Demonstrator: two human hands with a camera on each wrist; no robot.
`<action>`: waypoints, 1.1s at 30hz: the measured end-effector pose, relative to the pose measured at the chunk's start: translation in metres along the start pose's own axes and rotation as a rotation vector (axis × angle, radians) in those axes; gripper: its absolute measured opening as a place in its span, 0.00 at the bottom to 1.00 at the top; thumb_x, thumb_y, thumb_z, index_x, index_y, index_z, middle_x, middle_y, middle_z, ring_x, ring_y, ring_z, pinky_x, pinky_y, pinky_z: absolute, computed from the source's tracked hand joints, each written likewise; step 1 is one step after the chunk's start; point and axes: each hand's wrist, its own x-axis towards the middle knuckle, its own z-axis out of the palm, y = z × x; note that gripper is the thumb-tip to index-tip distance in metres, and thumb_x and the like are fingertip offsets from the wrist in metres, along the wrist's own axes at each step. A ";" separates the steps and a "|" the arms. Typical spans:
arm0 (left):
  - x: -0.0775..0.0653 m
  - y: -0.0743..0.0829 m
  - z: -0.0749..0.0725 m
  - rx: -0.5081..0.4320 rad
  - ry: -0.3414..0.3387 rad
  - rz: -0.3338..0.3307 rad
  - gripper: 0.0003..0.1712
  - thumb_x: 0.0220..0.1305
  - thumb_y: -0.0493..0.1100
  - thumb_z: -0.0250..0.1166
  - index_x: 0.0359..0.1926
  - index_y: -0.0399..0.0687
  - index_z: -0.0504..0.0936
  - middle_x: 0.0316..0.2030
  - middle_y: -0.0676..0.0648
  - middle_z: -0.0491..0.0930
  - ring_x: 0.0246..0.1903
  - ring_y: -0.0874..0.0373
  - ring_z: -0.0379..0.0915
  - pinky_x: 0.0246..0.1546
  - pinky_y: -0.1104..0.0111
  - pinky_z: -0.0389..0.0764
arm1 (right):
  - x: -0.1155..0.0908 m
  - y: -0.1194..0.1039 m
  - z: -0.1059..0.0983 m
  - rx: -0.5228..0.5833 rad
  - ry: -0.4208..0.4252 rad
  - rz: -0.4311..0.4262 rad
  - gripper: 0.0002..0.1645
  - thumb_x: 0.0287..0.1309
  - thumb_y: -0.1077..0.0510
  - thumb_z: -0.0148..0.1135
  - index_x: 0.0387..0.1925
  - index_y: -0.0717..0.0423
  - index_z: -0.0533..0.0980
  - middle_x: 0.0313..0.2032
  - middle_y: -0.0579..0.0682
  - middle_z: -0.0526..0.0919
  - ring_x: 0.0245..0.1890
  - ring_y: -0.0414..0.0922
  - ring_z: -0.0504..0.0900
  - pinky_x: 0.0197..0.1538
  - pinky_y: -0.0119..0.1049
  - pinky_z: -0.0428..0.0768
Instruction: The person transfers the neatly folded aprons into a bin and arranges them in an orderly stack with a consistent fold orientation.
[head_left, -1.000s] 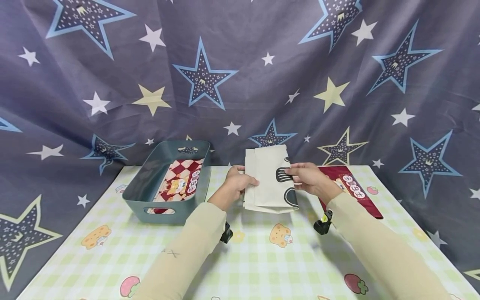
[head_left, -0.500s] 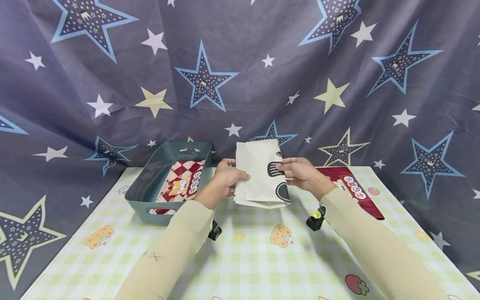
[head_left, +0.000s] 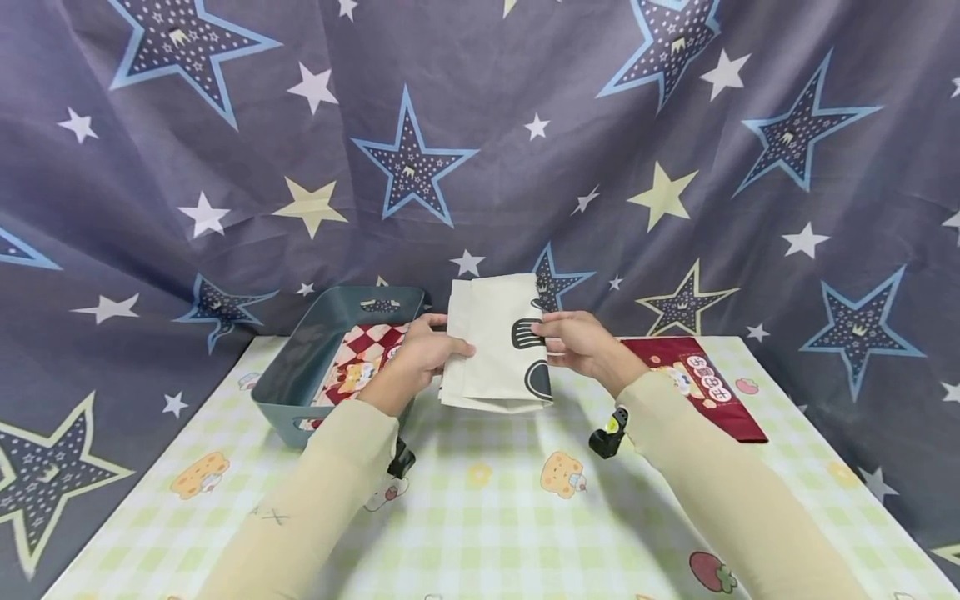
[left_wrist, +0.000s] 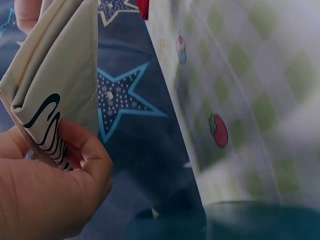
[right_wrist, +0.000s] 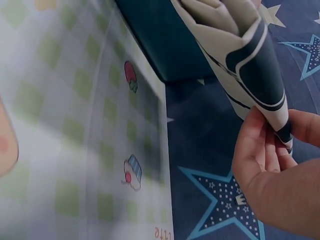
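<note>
A folded cream cloth (head_left: 491,342) with dark spatula-like prints hangs above the table in both hands. My left hand (head_left: 420,354) pinches its left edge, thumb on the front face. On the opposite edge my right hand (head_left: 585,343) grips the cloth by the printed side. Several folded layers of the cloth (right_wrist: 215,15) show in the right wrist view. A grey-blue plastic basket (head_left: 277,418) stands to the left, partly behind my left hand and forearm. Inside it lies a red-and-cream checkered folded cloth (head_left: 367,342) with a cartoon print.
A dark red folded cloth (head_left: 731,412) with a cartoon print lies on the right of the table, partly behind my right forearm. The table wears a green-and-white checked cover (head_left: 495,533). A dark star-patterned curtain (head_left: 480,217) hangs right behind the table.
Both hands have carried the cream cloth leftward and slightly up, closer to the basket. My left forearm now covers part of the basket. The dark red cloth has stayed put.
</note>
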 end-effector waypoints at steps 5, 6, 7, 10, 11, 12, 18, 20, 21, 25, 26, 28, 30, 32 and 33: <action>0.000 0.000 -0.019 0.014 -0.011 -0.016 0.48 0.54 0.27 0.73 0.73 0.43 0.61 0.59 0.36 0.74 0.45 0.48 0.80 0.36 0.62 0.85 | 0.007 0.005 0.016 0.036 0.001 0.004 0.18 0.68 0.65 0.62 0.57 0.57 0.72 0.38 0.44 0.81 0.40 0.43 0.73 0.47 0.41 0.75; 0.000 0.000 -0.023 0.021 -0.014 -0.015 0.48 0.55 0.27 0.73 0.73 0.43 0.60 0.59 0.35 0.74 0.45 0.48 0.81 0.36 0.62 0.85 | 0.008 0.005 0.019 0.048 0.002 0.004 0.18 0.68 0.65 0.62 0.57 0.57 0.72 0.38 0.44 0.82 0.42 0.43 0.74 0.48 0.42 0.75; 0.000 0.000 -0.026 0.027 -0.014 -0.013 0.48 0.55 0.27 0.73 0.73 0.43 0.60 0.59 0.35 0.74 0.44 0.48 0.81 0.36 0.62 0.85 | 0.009 0.006 0.022 0.056 0.000 0.001 0.17 0.68 0.65 0.62 0.56 0.57 0.72 0.38 0.44 0.82 0.42 0.44 0.75 0.49 0.42 0.75; 0.000 0.002 -0.037 0.049 -0.009 -0.011 0.48 0.55 0.28 0.74 0.74 0.43 0.60 0.59 0.36 0.75 0.42 0.51 0.81 0.33 0.64 0.85 | 0.013 0.005 0.032 0.081 -0.012 -0.007 0.18 0.68 0.66 0.62 0.57 0.57 0.72 0.38 0.46 0.82 0.44 0.44 0.79 0.52 0.43 0.75; -0.001 0.003 -0.040 0.059 -0.006 -0.008 0.48 0.55 0.29 0.74 0.73 0.43 0.60 0.59 0.36 0.75 0.41 0.52 0.81 0.32 0.65 0.84 | 0.014 0.005 0.034 0.088 -0.019 -0.009 0.19 0.68 0.66 0.62 0.58 0.57 0.72 0.39 0.46 0.82 0.43 0.44 0.80 0.52 0.43 0.76; -0.001 0.004 -0.043 0.069 -0.002 -0.004 0.47 0.55 0.29 0.74 0.73 0.43 0.60 0.59 0.36 0.75 0.39 0.53 0.81 0.32 0.66 0.84 | 0.015 0.004 0.037 0.097 -0.025 -0.013 0.20 0.69 0.66 0.61 0.60 0.58 0.71 0.39 0.47 0.82 0.43 0.44 0.80 0.52 0.43 0.76; -0.003 0.012 -0.056 0.097 0.011 0.019 0.47 0.56 0.29 0.74 0.74 0.44 0.61 0.58 0.36 0.75 0.39 0.53 0.82 0.32 0.67 0.84 | 0.016 0.002 0.047 0.150 -0.054 -0.025 0.28 0.69 0.67 0.59 0.68 0.61 0.68 0.45 0.50 0.81 0.41 0.44 0.82 0.55 0.43 0.78; -0.005 0.014 -0.060 0.103 0.008 0.022 0.48 0.57 0.29 0.73 0.75 0.44 0.60 0.60 0.37 0.74 0.42 0.51 0.82 0.35 0.65 0.85 | 0.015 0.001 0.051 0.168 -0.067 -0.032 0.29 0.68 0.68 0.58 0.69 0.62 0.67 0.48 0.52 0.80 0.43 0.45 0.81 0.57 0.44 0.77; -0.005 0.016 -0.063 0.106 0.007 0.021 0.49 0.57 0.30 0.73 0.76 0.45 0.59 0.60 0.37 0.74 0.43 0.49 0.82 0.36 0.64 0.85 | 0.015 0.000 0.053 0.178 -0.072 -0.035 0.29 0.68 0.68 0.58 0.69 0.62 0.67 0.49 0.52 0.80 0.44 0.46 0.81 0.58 0.44 0.77; -0.005 0.019 -0.074 0.118 0.011 0.017 0.49 0.58 0.30 0.73 0.76 0.46 0.58 0.62 0.37 0.72 0.49 0.46 0.80 0.40 0.61 0.86 | 0.015 -0.002 0.063 0.219 -0.093 -0.045 0.28 0.68 0.70 0.57 0.69 0.63 0.67 0.51 0.54 0.79 0.45 0.46 0.81 0.61 0.45 0.76; -0.005 0.020 -0.077 0.120 0.014 0.017 0.49 0.58 0.30 0.73 0.76 0.46 0.59 0.63 0.37 0.72 0.49 0.45 0.80 0.40 0.60 0.86 | 0.015 -0.003 0.065 0.231 -0.094 -0.045 0.28 0.69 0.70 0.57 0.69 0.63 0.68 0.51 0.54 0.80 0.45 0.46 0.81 0.61 0.45 0.75; -0.005 0.021 -0.082 0.126 0.018 0.019 0.49 0.58 0.31 0.73 0.76 0.46 0.59 0.63 0.37 0.71 0.50 0.45 0.80 0.40 0.60 0.86 | 0.016 -0.004 0.070 0.251 -0.104 -0.050 0.29 0.69 0.70 0.56 0.70 0.64 0.67 0.51 0.54 0.80 0.44 0.46 0.81 0.63 0.46 0.75; -0.006 0.022 -0.087 0.130 0.020 0.022 0.48 0.58 0.31 0.73 0.76 0.46 0.60 0.63 0.37 0.70 0.49 0.46 0.80 0.40 0.60 0.86 | 0.016 -0.004 0.076 0.271 -0.110 -0.052 0.29 0.70 0.70 0.56 0.70 0.64 0.66 0.51 0.54 0.79 0.44 0.46 0.81 0.64 0.47 0.74; -0.006 0.024 -0.094 0.142 0.021 0.028 0.48 0.58 0.31 0.73 0.76 0.46 0.60 0.63 0.37 0.71 0.47 0.47 0.80 0.39 0.61 0.86 | 0.017 -0.005 0.082 0.283 -0.118 -0.053 0.29 0.70 0.70 0.57 0.71 0.64 0.66 0.51 0.54 0.79 0.45 0.46 0.80 0.66 0.48 0.73; -0.007 0.024 -0.097 0.146 0.020 0.028 0.48 0.58 0.31 0.73 0.76 0.46 0.60 0.62 0.37 0.71 0.47 0.47 0.80 0.39 0.61 0.86 | 0.017 -0.005 0.085 0.286 -0.122 -0.055 0.30 0.70 0.71 0.57 0.71 0.64 0.66 0.52 0.54 0.78 0.46 0.46 0.80 0.67 0.48 0.73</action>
